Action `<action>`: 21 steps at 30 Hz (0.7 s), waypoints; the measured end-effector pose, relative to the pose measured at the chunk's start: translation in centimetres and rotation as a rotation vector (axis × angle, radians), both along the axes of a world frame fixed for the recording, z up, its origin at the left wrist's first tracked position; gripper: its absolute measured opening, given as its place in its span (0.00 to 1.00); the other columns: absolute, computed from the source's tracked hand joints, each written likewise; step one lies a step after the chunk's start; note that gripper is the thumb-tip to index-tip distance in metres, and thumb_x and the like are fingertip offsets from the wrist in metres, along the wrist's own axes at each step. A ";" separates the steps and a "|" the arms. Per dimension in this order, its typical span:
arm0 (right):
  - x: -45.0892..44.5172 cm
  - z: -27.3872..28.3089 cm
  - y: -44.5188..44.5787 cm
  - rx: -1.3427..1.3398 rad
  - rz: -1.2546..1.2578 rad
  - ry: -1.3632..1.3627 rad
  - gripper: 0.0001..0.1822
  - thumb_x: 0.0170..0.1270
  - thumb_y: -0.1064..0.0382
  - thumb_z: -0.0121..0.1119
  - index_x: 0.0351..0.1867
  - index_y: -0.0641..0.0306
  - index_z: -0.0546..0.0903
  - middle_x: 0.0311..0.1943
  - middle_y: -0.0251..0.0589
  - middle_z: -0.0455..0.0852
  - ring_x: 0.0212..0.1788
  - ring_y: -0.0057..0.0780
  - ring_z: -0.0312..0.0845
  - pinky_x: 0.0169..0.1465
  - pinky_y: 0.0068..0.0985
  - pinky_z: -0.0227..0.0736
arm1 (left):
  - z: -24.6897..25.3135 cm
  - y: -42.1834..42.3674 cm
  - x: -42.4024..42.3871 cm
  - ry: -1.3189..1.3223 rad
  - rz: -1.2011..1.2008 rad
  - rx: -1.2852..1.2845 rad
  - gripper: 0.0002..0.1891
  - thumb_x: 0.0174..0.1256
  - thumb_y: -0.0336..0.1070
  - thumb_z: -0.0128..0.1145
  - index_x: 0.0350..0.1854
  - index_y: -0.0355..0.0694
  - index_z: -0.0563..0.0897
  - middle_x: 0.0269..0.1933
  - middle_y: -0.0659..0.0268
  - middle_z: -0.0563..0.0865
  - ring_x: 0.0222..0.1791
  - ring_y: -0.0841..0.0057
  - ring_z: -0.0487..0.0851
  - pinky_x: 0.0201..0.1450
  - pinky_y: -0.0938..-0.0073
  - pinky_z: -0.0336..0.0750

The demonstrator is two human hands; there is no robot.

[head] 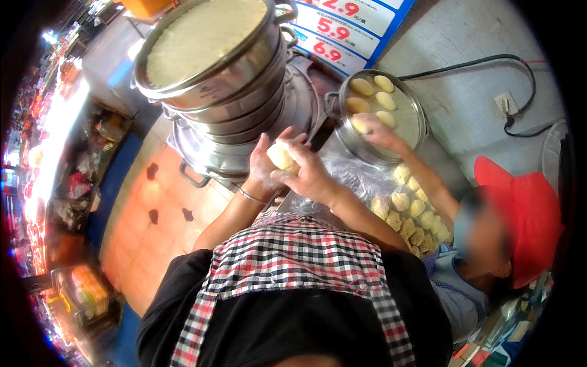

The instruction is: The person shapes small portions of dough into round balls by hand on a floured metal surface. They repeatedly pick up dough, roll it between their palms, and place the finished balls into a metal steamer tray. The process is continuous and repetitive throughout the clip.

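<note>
A rounded lump of pale yellow dough (pixel 280 157) is cupped between my two floury hands, in front of the stacked steamer. My left hand (pixel 262 166) supports it from the left with the palm, a bracelet on that wrist. From the right, my right hand (pixel 311 173) wraps its fingers and thumb around the lump. Many more dough pieces (pixel 417 208) lie on the floured worktop (pixel 337 176) to the right. Beyond them, a round metal steamer tray (pixel 406 124) holds several smooth oval buns (pixel 385 101).
A co-worker's hand (pixel 379 133) touches a bun in the tray; that person wears a red cap (pixel 534 220). Tall stacked metal steamers (pixel 229 87) stand ahead, with side handles sticking out. A black cable (pixel 477 64) runs to a wall socket (pixel 506 104). Tiled floor (pixel 169 188) lies left.
</note>
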State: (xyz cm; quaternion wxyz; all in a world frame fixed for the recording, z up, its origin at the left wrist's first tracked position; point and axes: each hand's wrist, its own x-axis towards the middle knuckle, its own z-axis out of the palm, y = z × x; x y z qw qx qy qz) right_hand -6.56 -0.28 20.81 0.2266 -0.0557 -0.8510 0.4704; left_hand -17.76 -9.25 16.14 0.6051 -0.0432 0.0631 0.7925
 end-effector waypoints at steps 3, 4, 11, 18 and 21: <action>0.0 -1.0 0.9 0.045 -0.020 -0.089 0.35 0.57 0.58 0.75 0.64 0.70 0.75 0.60 0.56 0.81 0.62 0.53 0.77 0.64 0.40 0.73 | -1.4 0.6 0.1 -0.019 -0.031 -0.010 0.38 0.79 0.67 0.36 0.73 0.37 0.67 0.72 0.45 0.73 0.70 0.44 0.71 0.74 0.41 0.64; -0.1 -1.2 1.3 0.034 -0.026 -0.127 0.34 0.57 0.59 0.75 0.64 0.70 0.75 0.60 0.56 0.81 0.62 0.54 0.77 0.64 0.40 0.73 | -2.4 0.7 -0.1 -0.084 -0.048 0.021 0.38 0.79 0.67 0.36 0.74 0.37 0.67 0.72 0.46 0.73 0.70 0.45 0.72 0.74 0.41 0.64; 2.1 -3.9 10.2 -0.813 0.201 -0.429 0.25 0.58 0.68 0.73 0.57 0.73 0.80 0.47 0.40 0.86 0.46 0.23 0.83 0.54 0.21 0.78 | -3.4 0.4 0.9 0.138 -0.306 -0.194 0.40 0.73 0.72 0.44 0.74 0.43 0.67 0.73 0.50 0.71 0.73 0.54 0.68 0.70 0.36 0.63; 8.3 -4.0 21.1 -0.287 -0.107 -0.294 0.32 0.51 0.67 0.77 0.58 0.76 0.79 0.53 0.43 0.85 0.54 0.31 0.81 0.61 0.23 0.73 | -3.5 -2.6 -0.4 0.128 -0.238 -0.405 0.30 0.74 0.63 0.51 0.61 0.40 0.79 0.62 0.51 0.81 0.62 0.54 0.78 0.65 0.42 0.72; 9.2 -1.5 23.5 -0.557 -0.280 -0.548 0.31 0.46 0.67 0.79 0.55 0.72 0.83 0.60 0.44 0.80 0.58 0.32 0.78 0.61 0.27 0.72 | -4.4 -3.9 -1.1 0.103 -0.207 -0.425 0.30 0.74 0.62 0.52 0.59 0.38 0.80 0.60 0.51 0.82 0.60 0.55 0.80 0.63 0.44 0.74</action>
